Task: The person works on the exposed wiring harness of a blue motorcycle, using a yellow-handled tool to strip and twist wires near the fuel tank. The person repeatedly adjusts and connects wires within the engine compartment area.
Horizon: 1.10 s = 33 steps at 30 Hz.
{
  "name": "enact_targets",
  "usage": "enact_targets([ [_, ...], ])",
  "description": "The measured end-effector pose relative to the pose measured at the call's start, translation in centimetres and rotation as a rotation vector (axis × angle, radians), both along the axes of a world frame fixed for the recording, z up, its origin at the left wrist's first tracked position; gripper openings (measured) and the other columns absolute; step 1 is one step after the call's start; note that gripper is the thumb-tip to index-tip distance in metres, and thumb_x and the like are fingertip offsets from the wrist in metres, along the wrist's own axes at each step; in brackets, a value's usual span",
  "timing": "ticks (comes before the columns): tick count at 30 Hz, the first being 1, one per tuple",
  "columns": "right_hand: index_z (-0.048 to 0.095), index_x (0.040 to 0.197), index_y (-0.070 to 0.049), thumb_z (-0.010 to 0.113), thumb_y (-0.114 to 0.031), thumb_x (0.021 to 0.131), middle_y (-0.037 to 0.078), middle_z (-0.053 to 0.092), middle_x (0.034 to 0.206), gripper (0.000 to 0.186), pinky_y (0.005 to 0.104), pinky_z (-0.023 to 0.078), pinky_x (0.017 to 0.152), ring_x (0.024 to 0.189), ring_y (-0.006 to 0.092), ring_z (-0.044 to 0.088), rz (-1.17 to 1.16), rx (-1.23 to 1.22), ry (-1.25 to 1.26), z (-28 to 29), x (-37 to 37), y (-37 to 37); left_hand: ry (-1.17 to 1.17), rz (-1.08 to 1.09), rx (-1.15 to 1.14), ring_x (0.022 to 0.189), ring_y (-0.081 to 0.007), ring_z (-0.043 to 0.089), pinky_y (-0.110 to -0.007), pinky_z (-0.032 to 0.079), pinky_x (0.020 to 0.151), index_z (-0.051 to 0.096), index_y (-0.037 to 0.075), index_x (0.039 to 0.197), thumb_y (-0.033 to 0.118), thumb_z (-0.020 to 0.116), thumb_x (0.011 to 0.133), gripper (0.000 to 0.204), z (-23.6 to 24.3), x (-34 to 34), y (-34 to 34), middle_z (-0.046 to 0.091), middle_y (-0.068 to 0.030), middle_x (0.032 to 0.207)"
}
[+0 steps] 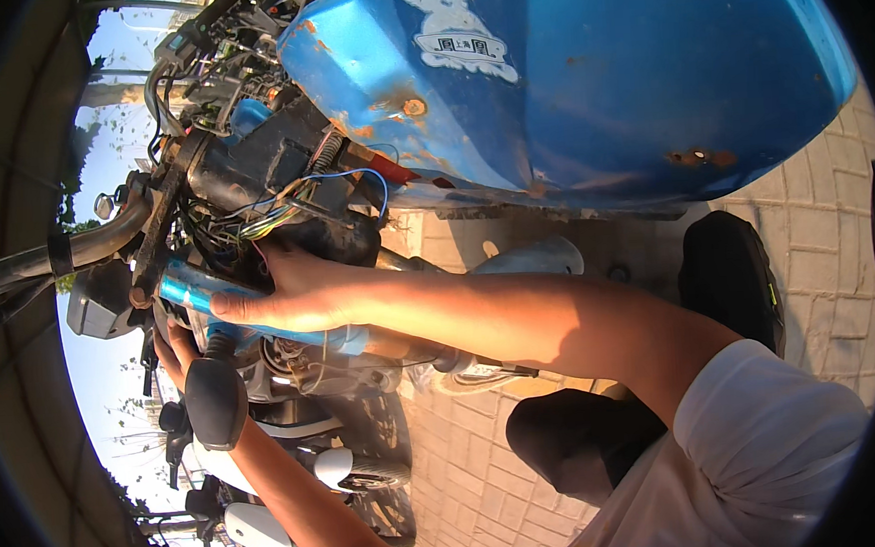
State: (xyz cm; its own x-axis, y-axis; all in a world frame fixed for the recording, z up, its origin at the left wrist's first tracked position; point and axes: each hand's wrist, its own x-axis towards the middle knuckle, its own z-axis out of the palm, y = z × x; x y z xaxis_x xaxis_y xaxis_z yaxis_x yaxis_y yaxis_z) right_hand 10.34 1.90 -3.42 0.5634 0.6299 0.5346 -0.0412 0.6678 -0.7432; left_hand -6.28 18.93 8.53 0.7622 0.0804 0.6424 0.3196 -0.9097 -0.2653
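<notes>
My right hand (293, 287) is wrapped round a blue metal tube (190, 285) at the front of a vehicle with a handlebar, thumb along its top, other fingers beneath loose wires. Below it, my left hand (175, 352) reaches up beside the same front end with its visible fingers stretched and apart. A dark oval lamp-like part (216, 402) on a ribbed stem hides most of that hand. Coloured wires (279, 215) spill from a black housing (241, 175) just above my right hand. Whatever my left fingertips touch is hidden.
A large, rusty blue body panel (626, 81) fills the upper right. The dark handlebar (85, 250) juts out left. White scooters (258, 530) stand at lower left. Paving bricks (468, 452) lie below, with my black shoe (726, 266) beside the panel.
</notes>
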Motion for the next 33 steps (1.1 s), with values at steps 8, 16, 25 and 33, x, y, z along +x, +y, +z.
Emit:
enact_targets([
  [8,0.033,0.149,0.009,0.069,-0.077,0.077,0.031,0.042,0.149,0.117,0.0403,0.033,0.117,0.141,0.04,0.041,-0.086,0.143,-0.01,0.0,-0.1,0.9,-0.053,-0.005,-0.064,0.135,-0.0344,0.047,-0.041,0.042,0.111,0.043,0.007,0.151,0.019,0.06,0.103,0.052,0.0,-0.1,2.0,0.041,-0.0204,0.151],
  [16,0.044,0.145,0.007,0.062,-0.073,0.087,0.029,0.036,0.152,0.1,0.0429,0.029,0.119,0.142,0.0383,0.036,-0.144,0.101,-0.116,-0.5,-0.1,1.1,-0.081,0.045,-0.012,0.134,-0.0367,0.048,-0.042,0.042,0.112,0.044,0.008,0.151,0.016,0.056,0.103,0.05,-0.4,0.0,1.1,0.041,-0.0222,0.151],
  [25,0.054,0.127,0.011,0.069,-0.075,0.078,0.028,0.065,0.114,0.1,0.04,0.049,0.098,0.109,0.0371,0.064,-0.185,0.185,-0.131,-0.2,0.4,1.2,-0.029,0.086,0.013,0.135,-0.033,0.049,-0.039,0.045,0.108,0.043,0.005,0.15,0.022,0.057,0.104,0.051,-0.3,0.1,-0.3,0.041,-0.0189,0.152],
  [33,0.06,0.121,0.006,0.074,-0.074,0.075,0.021,0.069,0.108,0.094,0.0375,0.052,0.088,0.1,0.0285,0.067,0.059,0.166,-0.087,-0.2,1.0,1.1,-0.091,-0.002,-0.173,0.132,-0.0294,0.05,-0.037,0.042,0.109,0.045,0.002,0.147,0.024,0.056,0.105,0.049,-0.6,0.6,-1.5,0.044,-0.0175,0.15],
])
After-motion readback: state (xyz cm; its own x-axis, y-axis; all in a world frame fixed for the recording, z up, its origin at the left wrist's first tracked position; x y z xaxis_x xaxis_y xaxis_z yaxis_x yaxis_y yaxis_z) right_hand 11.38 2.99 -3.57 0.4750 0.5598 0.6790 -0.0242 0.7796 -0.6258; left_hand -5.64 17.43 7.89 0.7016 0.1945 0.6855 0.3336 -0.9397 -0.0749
